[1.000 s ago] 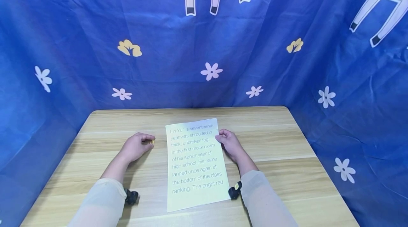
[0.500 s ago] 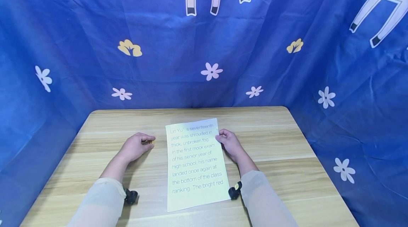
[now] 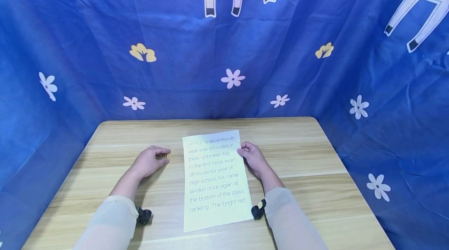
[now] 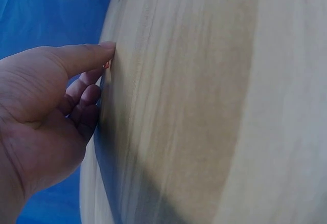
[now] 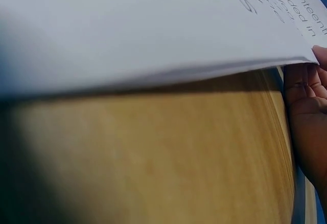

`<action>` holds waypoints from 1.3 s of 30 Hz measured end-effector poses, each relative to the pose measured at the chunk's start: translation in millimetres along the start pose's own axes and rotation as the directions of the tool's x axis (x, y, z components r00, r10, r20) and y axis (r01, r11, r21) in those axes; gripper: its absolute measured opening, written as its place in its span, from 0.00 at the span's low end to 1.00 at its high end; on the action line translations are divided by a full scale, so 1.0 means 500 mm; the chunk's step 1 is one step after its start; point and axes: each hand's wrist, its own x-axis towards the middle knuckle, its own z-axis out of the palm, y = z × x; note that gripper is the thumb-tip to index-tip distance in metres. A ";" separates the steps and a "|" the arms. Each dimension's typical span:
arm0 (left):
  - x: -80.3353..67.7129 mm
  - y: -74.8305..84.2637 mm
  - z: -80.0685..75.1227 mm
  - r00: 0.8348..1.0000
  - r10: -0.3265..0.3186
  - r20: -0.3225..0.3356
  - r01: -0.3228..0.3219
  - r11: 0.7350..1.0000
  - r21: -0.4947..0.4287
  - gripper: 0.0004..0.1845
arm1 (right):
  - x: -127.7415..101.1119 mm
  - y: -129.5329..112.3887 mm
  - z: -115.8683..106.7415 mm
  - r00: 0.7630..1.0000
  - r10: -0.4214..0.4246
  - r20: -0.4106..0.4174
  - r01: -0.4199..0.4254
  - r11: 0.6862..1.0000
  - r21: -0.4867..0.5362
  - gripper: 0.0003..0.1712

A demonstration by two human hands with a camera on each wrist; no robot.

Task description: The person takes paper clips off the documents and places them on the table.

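A stack of printed paper sheets (image 3: 214, 187) lies in the middle of the head view, its large black text facing up. At its upper right edge my right hand (image 3: 255, 158) pinches the paper, thumb on top and fingers underneath. The right wrist view shows that edge of the paper (image 5: 153, 40) raised over the table beside the hand (image 5: 309, 116). Left of the sheets, my left hand (image 3: 151, 161) pinches a small yellow striped piece (image 3: 167, 156) between thumb and fingers. In the left wrist view, only a tiny orange bit (image 4: 107, 64) shows by the fingertips; the rest is hidden.
The wooden table (image 3: 298, 191) has light grain and rounded far corners. A blue curtain (image 3: 182, 82) with flowers and animal legs hangs around the back and sides. Black wrist cameras (image 3: 144, 216) sit at both sleeves, the right one overlapping the paper's lower right corner.
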 end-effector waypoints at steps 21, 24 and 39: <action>0.002 0.000 -0.023 0.997 -0.041 -0.066 0.038 0.998 -0.054 0.23 | 0.001 0.003 -0.002 1.000 0.002 0.020 -0.003 0.999 0.046 0.03; -0.001 0.004 -0.036 0.991 -0.062 -0.117 0.056 0.997 -0.058 0.23 | 0.002 0.005 -0.003 1.000 0.004 0.021 -0.005 0.999 0.048 0.02; -0.032 0.070 -0.056 0.948 -0.047 -0.316 0.017 0.995 -0.097 0.21 | -0.013 -0.010 0.037 0.986 -0.051 -0.157 0.006 0.962 -0.272 0.03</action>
